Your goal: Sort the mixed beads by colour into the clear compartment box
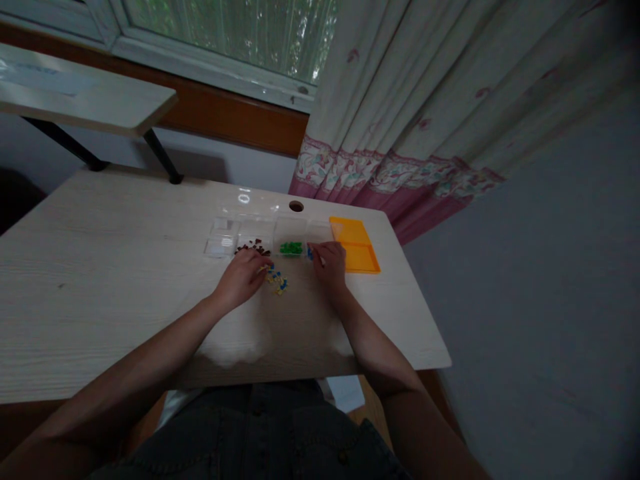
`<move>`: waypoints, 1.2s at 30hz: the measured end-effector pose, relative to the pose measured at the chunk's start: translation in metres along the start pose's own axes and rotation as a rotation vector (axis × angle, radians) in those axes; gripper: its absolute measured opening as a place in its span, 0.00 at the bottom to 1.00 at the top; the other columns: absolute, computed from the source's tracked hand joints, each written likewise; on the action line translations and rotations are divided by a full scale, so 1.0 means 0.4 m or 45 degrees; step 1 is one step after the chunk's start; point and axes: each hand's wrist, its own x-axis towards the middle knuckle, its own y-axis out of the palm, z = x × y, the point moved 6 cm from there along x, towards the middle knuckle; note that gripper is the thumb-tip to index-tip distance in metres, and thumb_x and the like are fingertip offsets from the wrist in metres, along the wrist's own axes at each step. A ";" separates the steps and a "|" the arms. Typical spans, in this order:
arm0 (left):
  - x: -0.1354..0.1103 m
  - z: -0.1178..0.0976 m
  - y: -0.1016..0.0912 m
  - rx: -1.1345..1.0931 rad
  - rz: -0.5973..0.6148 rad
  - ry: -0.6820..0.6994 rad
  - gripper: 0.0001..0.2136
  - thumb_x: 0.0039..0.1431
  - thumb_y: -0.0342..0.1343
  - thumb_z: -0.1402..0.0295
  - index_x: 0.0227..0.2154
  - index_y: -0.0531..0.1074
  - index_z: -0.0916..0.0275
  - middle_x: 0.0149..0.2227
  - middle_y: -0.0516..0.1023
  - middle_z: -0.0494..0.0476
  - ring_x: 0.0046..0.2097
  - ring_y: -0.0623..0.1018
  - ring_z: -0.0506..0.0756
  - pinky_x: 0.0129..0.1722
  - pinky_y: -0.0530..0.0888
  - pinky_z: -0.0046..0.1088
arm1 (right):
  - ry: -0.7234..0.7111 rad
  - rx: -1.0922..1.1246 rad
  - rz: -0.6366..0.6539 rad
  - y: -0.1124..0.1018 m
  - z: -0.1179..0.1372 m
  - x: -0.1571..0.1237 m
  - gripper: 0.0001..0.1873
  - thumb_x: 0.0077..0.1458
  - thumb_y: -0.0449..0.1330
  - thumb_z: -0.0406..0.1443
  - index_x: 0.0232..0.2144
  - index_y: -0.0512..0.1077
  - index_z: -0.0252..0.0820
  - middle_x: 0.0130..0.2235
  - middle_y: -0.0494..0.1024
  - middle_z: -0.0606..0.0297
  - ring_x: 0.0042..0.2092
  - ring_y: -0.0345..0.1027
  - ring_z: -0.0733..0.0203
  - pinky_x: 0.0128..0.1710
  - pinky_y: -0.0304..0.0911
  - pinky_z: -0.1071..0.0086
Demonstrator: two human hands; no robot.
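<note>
Pale desk (125,267) below a window (235,33)

My left hand (243,277), fingers curled, is at the loose yellow and blue pieces (281,285); my right hand (329,263), fingers bunched, is at the blue pieces (310,253) beside the orange case (356,257). I cannot tell whether either pinches anything. Green pieces (291,249) sit in a clear compartment (290,229) between.

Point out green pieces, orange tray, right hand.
Green pieces (291,249): head view, middle of the pile.
Orange tray (362,258): head view, bare surface of the nearer half.
Right hand (330,262): head view, back of the hand.
</note>
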 end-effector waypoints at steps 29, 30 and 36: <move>0.008 0.004 0.031 0.198 0.089 -0.018 0.08 0.59 0.56 0.68 0.40 0.74 0.61 0.38 0.71 0.60 0.44 0.70 0.61 0.46 0.67 0.39 | -0.047 0.035 0.088 0.019 0.029 -0.010 0.12 0.63 0.56 0.38 0.41 0.79 0.45 0.35 0.79 0.61 0.42 0.68 0.58 0.47 0.60 0.61; 0.007 0.003 0.031 0.204 0.094 -0.017 0.08 0.59 0.56 0.68 0.40 0.74 0.61 0.38 0.71 0.60 0.44 0.70 0.61 0.46 0.67 0.39 | -0.050 0.037 0.089 0.020 0.029 -0.010 0.12 0.63 0.56 0.39 0.41 0.79 0.45 0.35 0.79 0.61 0.42 0.68 0.58 0.47 0.60 0.61; 0.004 -0.001 0.036 0.220 0.107 0.002 0.06 0.58 0.55 0.70 0.39 0.73 0.61 0.38 0.71 0.60 0.44 0.70 0.61 0.45 0.67 0.38 | -0.080 0.045 0.068 0.019 0.029 -0.012 0.12 0.62 0.56 0.38 0.41 0.79 0.45 0.36 0.79 0.61 0.42 0.68 0.58 0.47 0.60 0.61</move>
